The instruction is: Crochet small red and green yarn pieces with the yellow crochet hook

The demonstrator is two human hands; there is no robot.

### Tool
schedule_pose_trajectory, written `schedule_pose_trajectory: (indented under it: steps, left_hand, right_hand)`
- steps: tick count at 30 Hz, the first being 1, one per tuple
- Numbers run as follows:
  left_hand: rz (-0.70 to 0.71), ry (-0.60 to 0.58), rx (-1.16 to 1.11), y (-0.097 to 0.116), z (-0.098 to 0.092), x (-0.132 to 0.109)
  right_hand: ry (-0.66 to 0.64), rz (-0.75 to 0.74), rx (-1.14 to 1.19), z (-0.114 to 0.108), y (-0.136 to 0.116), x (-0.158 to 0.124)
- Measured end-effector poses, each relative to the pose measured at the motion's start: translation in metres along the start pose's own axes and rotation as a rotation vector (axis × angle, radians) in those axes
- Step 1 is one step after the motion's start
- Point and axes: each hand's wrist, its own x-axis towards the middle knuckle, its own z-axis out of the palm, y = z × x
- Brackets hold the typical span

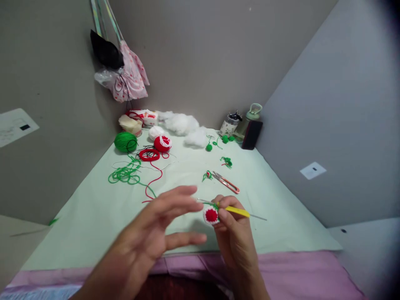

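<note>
My right hand (233,225) is closed on a crochet hook (237,211) with a yellow handle. The same fingers pinch a small round crochet piece (211,215), red in the middle, white around it and green along its upper edge. The hook's metal tip points left, above the piece. My left hand (156,233) is open just left of the piece, fingers and thumb spread, with nothing seen in it. Green yarn (125,174) lies in loose loops on the table and runs toward my left hand, which hides its end.
Orange-handled thread snips (226,182) lie beyond my right hand, beside small green-and-red scraps (207,175). A green yarn ball (125,142), a red-and-white ball (162,143) and white stuffing (181,124) sit farther back. A phone (252,135) leans on a bottle (243,129) at back right.
</note>
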Motion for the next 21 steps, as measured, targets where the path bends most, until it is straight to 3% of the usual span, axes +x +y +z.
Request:
schedule_pose_trajectory:
  steps: [3, 8, 11, 15, 18, 21]
  left_hand:
    - [-0.002, -0.098, -0.057, 0.006, 0.019, 0.035]
    - [0.109, -0.035, -0.061, 0.004, 0.028, 0.061]
    - [-0.005, -0.027, -0.195, 0.003, 0.029, 0.068]
    - [-0.173, 0.023, -0.408, 0.002, 0.030, 0.083]
    - [0.001, 0.122, -0.380, -0.001, 0.023, 0.088]
    - [0.324, 0.125, 0.093, -0.007, 0.010, 0.081]
  right_hand:
    - [0.022, -0.092, -0.044, 0.004, 0.001, -0.002]
    - [0.011, -0.327, -0.149, 0.005, 0.005, -0.006]
    - [-0.023, -0.405, -0.213, 0.005, 0.008, -0.009]
    - [-0.264, -0.363, -0.248, 0.005, 0.007, -0.018]
    - [-0.338, -0.261, -0.183, -0.001, 0.004, -0.019]
    - [-0.262, -0.205, -0.125, -0.010, 0.003, -0.014]
